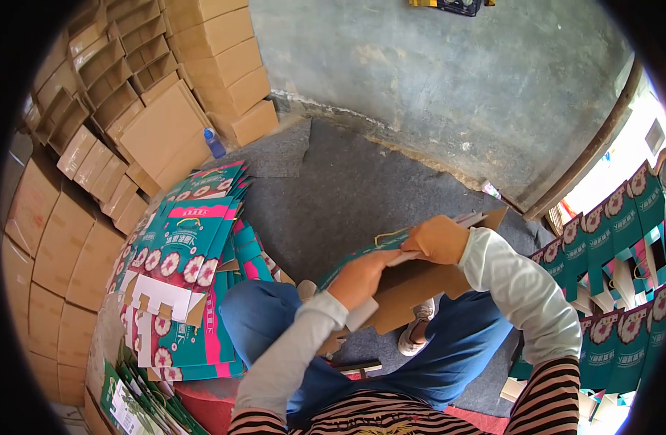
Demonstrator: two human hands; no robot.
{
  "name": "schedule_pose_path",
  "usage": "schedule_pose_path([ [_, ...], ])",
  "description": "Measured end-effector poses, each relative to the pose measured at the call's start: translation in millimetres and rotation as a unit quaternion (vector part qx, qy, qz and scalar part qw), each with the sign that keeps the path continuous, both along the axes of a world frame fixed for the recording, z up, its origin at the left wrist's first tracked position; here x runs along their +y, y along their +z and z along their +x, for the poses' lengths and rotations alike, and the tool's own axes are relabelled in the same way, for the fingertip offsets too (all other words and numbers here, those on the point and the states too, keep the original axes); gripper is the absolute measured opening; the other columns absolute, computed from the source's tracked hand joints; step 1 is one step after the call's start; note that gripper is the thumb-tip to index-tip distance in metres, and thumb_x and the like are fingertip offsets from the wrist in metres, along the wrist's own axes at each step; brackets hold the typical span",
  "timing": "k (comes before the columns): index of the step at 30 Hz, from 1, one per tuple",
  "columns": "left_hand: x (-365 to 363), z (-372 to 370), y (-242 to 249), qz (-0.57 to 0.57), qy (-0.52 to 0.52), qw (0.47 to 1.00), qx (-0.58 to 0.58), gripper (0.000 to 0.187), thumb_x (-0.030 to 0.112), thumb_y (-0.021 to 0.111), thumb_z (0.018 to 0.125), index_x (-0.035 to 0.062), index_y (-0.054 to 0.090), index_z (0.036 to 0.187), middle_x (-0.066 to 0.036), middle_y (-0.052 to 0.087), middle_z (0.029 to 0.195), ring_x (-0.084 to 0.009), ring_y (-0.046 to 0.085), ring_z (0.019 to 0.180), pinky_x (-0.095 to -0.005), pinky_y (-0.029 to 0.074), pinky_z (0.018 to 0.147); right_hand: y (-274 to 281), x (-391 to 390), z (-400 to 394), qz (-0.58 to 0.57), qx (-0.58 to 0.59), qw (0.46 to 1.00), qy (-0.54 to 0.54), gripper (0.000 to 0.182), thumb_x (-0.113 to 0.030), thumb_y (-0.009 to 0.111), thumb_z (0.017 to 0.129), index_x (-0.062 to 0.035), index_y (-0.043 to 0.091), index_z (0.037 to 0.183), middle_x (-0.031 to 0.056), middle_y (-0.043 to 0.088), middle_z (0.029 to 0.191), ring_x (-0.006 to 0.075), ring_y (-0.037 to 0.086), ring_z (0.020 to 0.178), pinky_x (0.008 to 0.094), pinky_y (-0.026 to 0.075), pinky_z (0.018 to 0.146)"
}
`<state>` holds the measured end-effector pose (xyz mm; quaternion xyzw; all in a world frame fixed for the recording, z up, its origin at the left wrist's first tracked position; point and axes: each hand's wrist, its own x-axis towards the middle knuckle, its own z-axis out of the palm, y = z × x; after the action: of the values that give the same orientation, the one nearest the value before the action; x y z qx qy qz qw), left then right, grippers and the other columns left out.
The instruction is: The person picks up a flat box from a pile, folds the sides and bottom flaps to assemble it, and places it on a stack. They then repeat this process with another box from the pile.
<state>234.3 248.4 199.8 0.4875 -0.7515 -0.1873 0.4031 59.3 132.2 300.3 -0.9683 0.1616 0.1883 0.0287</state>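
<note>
Between my knees is a partly folded cardboard box (413,293), brown on the inside and teal on its printed outside. A yellowish cord handle shows at its far side. My left hand (360,278) grips the box's upper edge on the left, fingers closed over the board. Close beside it, my right hand (438,239) is closed on the same edge farther right. The fingertips of both hands are partly hidden against the board. To my left lies a pile of flat teal printed box blanks (177,239) with pink bands and flower pictures.
Brown cartons (220,54) are stacked at the back left, with a blue bottle (214,143) near them. Rows of teal printed boxes (612,225) stand at the right. Green printed packaging (133,402) lies at the lower left. A grey wall (449,87) rises beyond the dark floor mat (333,188).
</note>
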Motion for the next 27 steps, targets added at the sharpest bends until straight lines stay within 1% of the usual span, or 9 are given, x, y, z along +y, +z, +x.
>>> schedule_pose_path([
  [2, -17.2, 33.5, 4.9, -0.001, -0.006, 1.0, -0.008, 0.032, 0.008, 0.051, 0.089, 0.0051, 0.056, 0.12, -0.015, 0.058, 0.12, -0.0297, 0.059, 0.105, -0.036, 0.046, 0.09, -16.9, -18.7, -3.2, -0.008, -0.09, 0.996, -0.003, 0.019, -0.029, 0.057, 0.085, -0.0155, 0.064, 0.096, 0.0098, 0.066, 0.09, 0.0321, 0.063, 0.082, 0.0423, 0.05, 0.067],
  [6, 1.4, 113.0, 85.3, -0.087, 0.291, 0.922, 0.24, 0.039, 0.019, 0.062, 0.087, 0.0001, 0.054, 0.12, -0.015, 0.059, 0.116, -0.0244, 0.055, 0.109, -0.0357, 0.041, 0.094, -36.5, -60.7, -17.2, -0.031, -0.268, 0.961, -0.058, 0.016, -0.026, 0.055, 0.086, -0.0148, 0.065, 0.092, 0.0118, 0.066, 0.084, 0.034, 0.063, 0.076, 0.044, 0.05, 0.065],
  [8, 18.7, 129.6, 67.8, -0.117, 0.416, 0.875, 0.22, 0.045, 0.023, 0.064, 0.087, -0.003, 0.052, 0.122, -0.014, 0.057, 0.114, -0.0225, 0.053, 0.105, -0.0335, 0.04, 0.093, -22.1, -60.0, -12.6, -0.016, -0.258, 0.957, -0.134, 0.018, -0.026, 0.056, 0.086, -0.0115, 0.066, 0.092, 0.0149, 0.065, 0.08, 0.0366, 0.062, 0.075, 0.0461, 0.049, 0.065],
  [12, 19.0, 63.4, 5.9, 0.063, 0.31, 0.917, 0.244, 0.091, 0.04, 0.075, 0.074, -0.0081, 0.029, 0.137, -0.023, 0.038, 0.134, -0.0302, 0.044, 0.119, -0.0395, 0.037, 0.099, -24.9, -43.0, 9.8, 0.111, -0.31, 0.924, -0.196, 0.022, -0.027, 0.055, 0.087, -0.0078, 0.065, 0.093, 0.019, 0.064, 0.081, 0.0393, 0.061, 0.076, 0.0452, 0.048, 0.066],
  [14, 8.1, 37.1, 1.5, 0.028, 0.229, 0.921, 0.313, 0.097, 0.04, 0.076, 0.073, -0.0086, 0.023, 0.139, -0.024, 0.035, 0.136, -0.0337, 0.041, 0.123, -0.0405, 0.034, 0.103, -34.8, -23.2, 23.2, 0.167, -0.337, 0.902, -0.213, 0.023, -0.027, 0.055, 0.087, -0.0065, 0.064, 0.093, 0.0206, 0.063, 0.08, 0.0399, 0.061, 0.076, 0.0436, 0.048, 0.066],
  [16, 2.6, 32.6, -9.0, 0.033, 0.324, 0.923, 0.203, 0.09, 0.029, 0.072, 0.077, -0.0079, 0.019, 0.14, -0.027, 0.036, 0.135, -0.0379, 0.043, 0.122, -0.0407, 0.037, 0.101, -40.1, -6.1, 32.9, 0.198, -0.35, 0.886, -0.232, 0.023, -0.026, 0.055, 0.087, -0.006, 0.065, 0.093, 0.0216, 0.063, 0.08, 0.0395, 0.061, 0.074, 0.0413, 0.049, 0.066],
  [18, 4.6, 34.9, -8.1, 0.038, 0.335, 0.934, 0.115, 0.082, 0.018, 0.066, 0.078, -0.0072, 0.018, 0.14, -0.028, 0.036, 0.134, -0.0411, 0.043, 0.12, -0.0413, 0.039, 0.099, -49.6, -3.6, 32.7, 0.261, -0.397, 0.834, -0.28, 0.026, -0.027, 0.057, 0.088, -0.0019, 0.065, 0.09, 0.0162, 0.064, 0.073, 0.0285, 0.064, 0.069, 0.0365, 0.049, 0.065],
  [23, 7.0, 48.3, -2.5, 0.096, 0.265, 0.959, 0.022, 0.073, -0.003, 0.052, 0.075, -0.0057, 0.021, 0.14, -0.028, 0.036, 0.135, -0.0448, 0.043, 0.117, -0.0425, 0.04, 0.098, -82.8, -18.2, 18.6, 0.275, -0.481, 0.736, -0.389, 0.03, -0.027, 0.058, 0.088, 0.0031, 0.063, 0.086, 0.009, 0.064, 0.068, 0.0168, 0.064, 0.068, 0.0336, 0.049, 0.062],
  [27, 22.6, 24.1, -16.6, 0.041, 0.213, 0.969, -0.117, 0.071, -0.006, 0.05, 0.072, -0.0048, 0.026, 0.139, -0.026, 0.036, 0.136, -0.0425, 0.045, 0.116, -0.0436, 0.041, 0.095, -100.3, -43.5, -3.6, 0.309, -0.445, 0.705, -0.458, 0.03, -0.026, 0.058, 0.087, 0.0031, 0.063, 0.086, 0.0115, 0.064, 0.068, 0.0207, 0.064, 0.068, 0.0349, 0.05, 0.063],
])
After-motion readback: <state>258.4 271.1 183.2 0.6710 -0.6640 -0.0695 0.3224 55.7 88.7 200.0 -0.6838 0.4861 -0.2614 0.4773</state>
